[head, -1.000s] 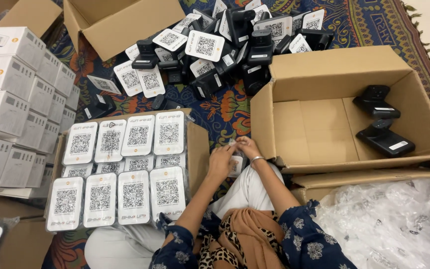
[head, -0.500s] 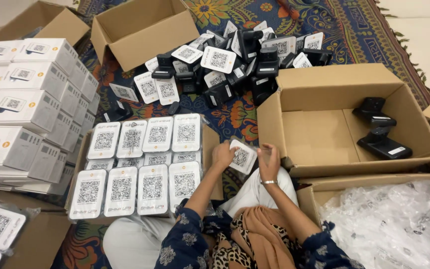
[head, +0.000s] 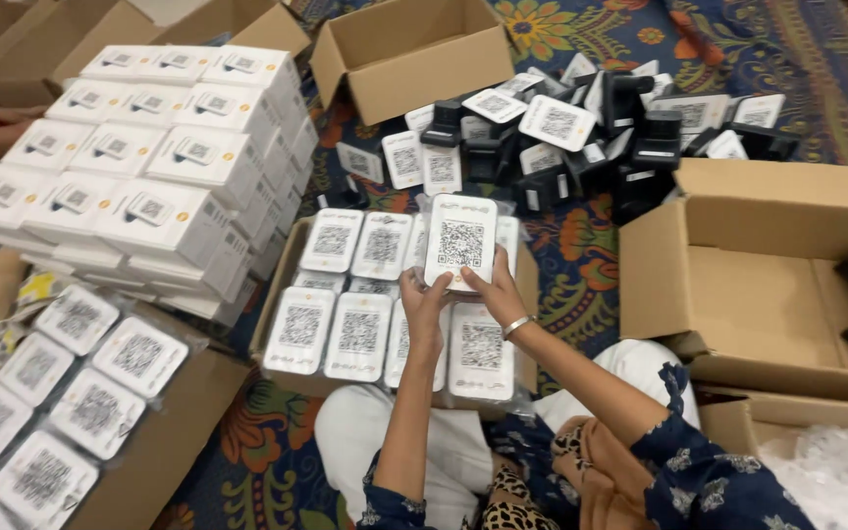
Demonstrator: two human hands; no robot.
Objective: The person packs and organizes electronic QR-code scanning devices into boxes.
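A: Okay, quick one. What's held?

B: White rounded card with a square code pattern (head: 460, 242), upright, face to the camera. Left hand (head: 422, 302) grips its lower left edge, right hand (head: 491, 288) the lower right. Fingers of both are curled and pinching the bottom edge of the card, thumbs in front.

A: Where is it?

B: Raised over the far right corner of the open card box (head: 287, 265) in front of the person's lap, not touching the cards below.

A: How full is that box?

B: Looks nearly full, my guess. Front row shows four cards, back row three plus one mostly hidden behind the held card, with more edges peeking between the rows. So most slots read as filled, and the held one isn't set down yet.

A: What's left around it?

B: Pile of black stands and loose white cards (head: 581, 137) on the carpet past the box's far edge, too jumbled to count. Stack of white retail boxes (head: 139, 167) off the left edge, roughly a dozen tops showing. Second box of wrapped cards (head: 61, 393) at near left, about seven visible. Two empty-looking cartons: one at far centre (head: 414, 59), one at right (head: 768, 285) with two black items at its right wall.
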